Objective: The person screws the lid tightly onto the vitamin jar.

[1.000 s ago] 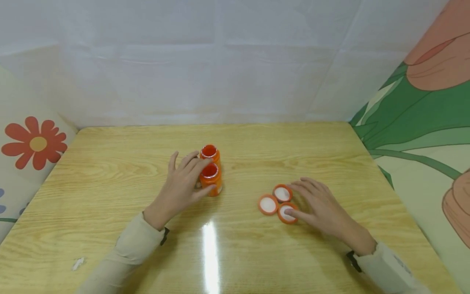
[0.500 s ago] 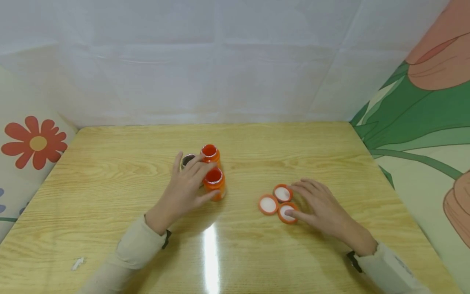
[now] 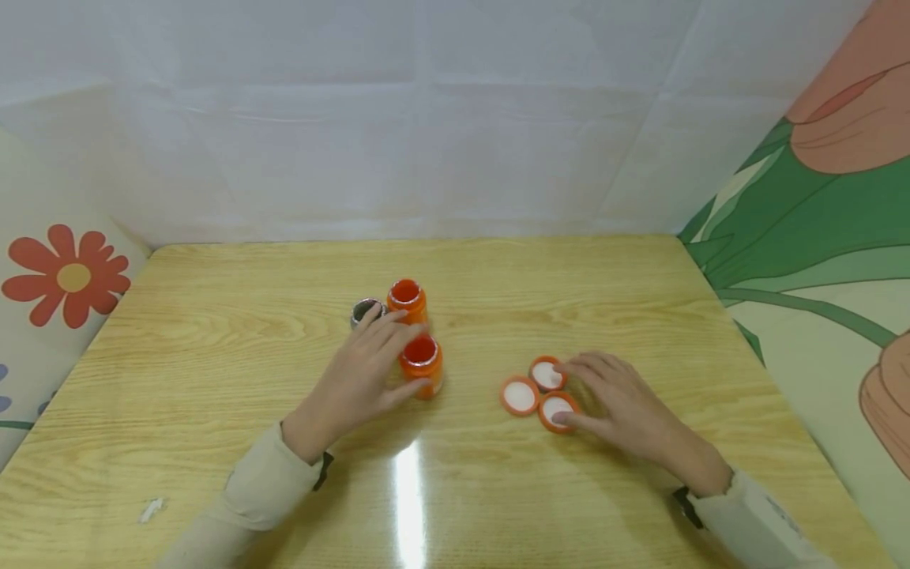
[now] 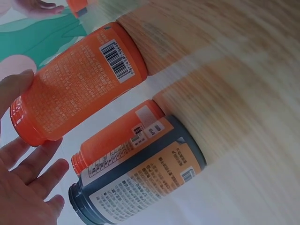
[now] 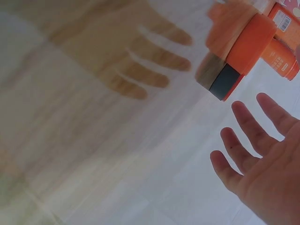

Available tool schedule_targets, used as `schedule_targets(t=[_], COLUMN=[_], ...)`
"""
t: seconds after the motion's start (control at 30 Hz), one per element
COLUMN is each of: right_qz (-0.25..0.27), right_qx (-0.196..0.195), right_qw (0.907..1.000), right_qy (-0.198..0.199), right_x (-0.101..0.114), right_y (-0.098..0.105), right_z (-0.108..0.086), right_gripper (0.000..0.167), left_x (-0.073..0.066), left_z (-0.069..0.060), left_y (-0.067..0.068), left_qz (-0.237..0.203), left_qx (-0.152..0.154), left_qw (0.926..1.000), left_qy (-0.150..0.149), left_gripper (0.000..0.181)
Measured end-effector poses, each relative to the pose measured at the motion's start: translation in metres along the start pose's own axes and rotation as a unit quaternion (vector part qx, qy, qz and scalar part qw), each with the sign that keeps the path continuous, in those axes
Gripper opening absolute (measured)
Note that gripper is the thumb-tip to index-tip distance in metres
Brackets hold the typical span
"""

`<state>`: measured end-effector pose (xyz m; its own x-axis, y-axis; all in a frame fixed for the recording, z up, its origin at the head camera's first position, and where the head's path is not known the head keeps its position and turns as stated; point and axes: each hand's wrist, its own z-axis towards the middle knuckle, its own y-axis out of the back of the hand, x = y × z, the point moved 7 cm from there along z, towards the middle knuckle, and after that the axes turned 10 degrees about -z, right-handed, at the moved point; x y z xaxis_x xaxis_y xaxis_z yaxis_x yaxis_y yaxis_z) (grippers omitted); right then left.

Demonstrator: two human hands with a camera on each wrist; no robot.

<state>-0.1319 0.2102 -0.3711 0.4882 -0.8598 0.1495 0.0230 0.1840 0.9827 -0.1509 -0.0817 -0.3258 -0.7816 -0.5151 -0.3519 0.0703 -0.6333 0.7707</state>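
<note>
My left hand (image 3: 352,381) holds an open orange bottle (image 3: 421,371) near its mouth, thumb on one side and fingers on the other. In the left wrist view that orange bottle (image 4: 82,84) shows a barcode label. Behind it stand a second uncapped orange bottle (image 3: 407,304) and a dark grey bottle (image 3: 367,310), partly hidden by my fingers. My right hand (image 3: 620,405) hovers over the right side of the lids, fingers spread and relaxed. Three lids with white linings, a left lid (image 3: 520,395), a back lid (image 3: 546,373) and a front lid (image 3: 557,409), lie grouped, lining up.
The wood-patterned table (image 3: 284,284) has a glossy light reflection near its front. A small white scuff (image 3: 152,510) marks the front left. A white sheet (image 3: 419,118) hangs behind the table, and flower-patterned panels flank both sides.
My left hand has moved the front orange bottle a little right and towards me, away from the other two. The dark grey bottle has come into sight. The right hand has barely shifted.
</note>
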Motion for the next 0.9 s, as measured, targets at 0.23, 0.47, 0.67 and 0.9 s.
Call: schedule_targets(t=[0.23,0.47,0.67,0.9], right_qz=[0.004,0.012,0.005,0.006], right_qx=[-0.004,0.012,0.011,0.001], right_qw=[0.9999,0.9998,0.9998,0.9997], right_qy=[0.011,0.01,0.018,0.026], right_x=[0.0022,0.0027,0.0027,0.0024], right_y=[0.0006,-0.0032,-0.0049,-0.0048], right_z=[-0.0012,-0.0024,-0.0047,-0.0066], right_gripper=[0.057,0.049,0.052,0.054], left_x=[-0.0041,-0.0064,-0.0078,-0.0082], left_z=[-0.002,-0.0044,-0.0053,-0.0057], left_y=[-0.0014,-0.0031,-0.0052,-0.008], left_qz=[-0.008,-0.017,-0.038,-0.074], left_qx=[0.003,-0.002,0.004,0.015], left_qw=[0.9999,0.9998,0.9992,0.9971], left_qy=[-0.007,-0.013,-0.007,0.006], left_gripper=[0.071,0.07,0.071,0.071])
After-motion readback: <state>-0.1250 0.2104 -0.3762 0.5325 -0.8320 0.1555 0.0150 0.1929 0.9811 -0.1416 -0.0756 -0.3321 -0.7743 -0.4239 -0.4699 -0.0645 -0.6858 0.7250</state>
